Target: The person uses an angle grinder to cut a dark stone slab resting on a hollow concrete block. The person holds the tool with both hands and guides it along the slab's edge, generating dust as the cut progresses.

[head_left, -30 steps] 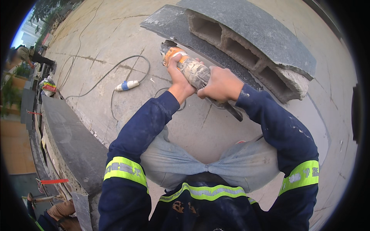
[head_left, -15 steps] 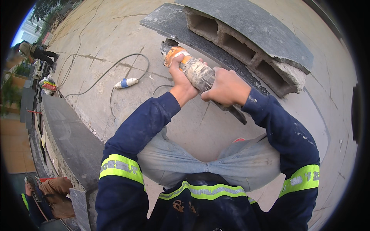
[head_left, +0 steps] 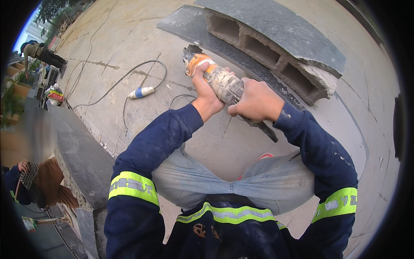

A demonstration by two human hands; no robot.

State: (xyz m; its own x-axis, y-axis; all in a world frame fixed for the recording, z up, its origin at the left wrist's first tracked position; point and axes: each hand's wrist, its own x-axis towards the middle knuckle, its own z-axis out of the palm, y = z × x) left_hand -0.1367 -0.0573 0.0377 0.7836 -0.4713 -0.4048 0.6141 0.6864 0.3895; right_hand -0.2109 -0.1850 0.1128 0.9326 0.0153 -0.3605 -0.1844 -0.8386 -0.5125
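Observation:
Both my hands hold an orange and grey, dust-covered angle grinder. My left hand wraps round its front body behind the head, and my right hand grips the rear, where a black cord sleeve sticks out toward me. The grinder's head lies close to the near edge of a dark stone slab; whether they touch I cannot tell. On that slab rests a hollow concrete block with three openings facing me. A second grey slab covers the block.
A blue-and-white plug connector lies on the concrete floor with a looping grey cable. Along the left stands a long dark slab. Another person holds a gridded tool there; a farther person bends over.
My hands and the grinder have shifted very slightly right and down. The nearby person at left has moved up in view, and the gridded tool now shows in that person's hand.

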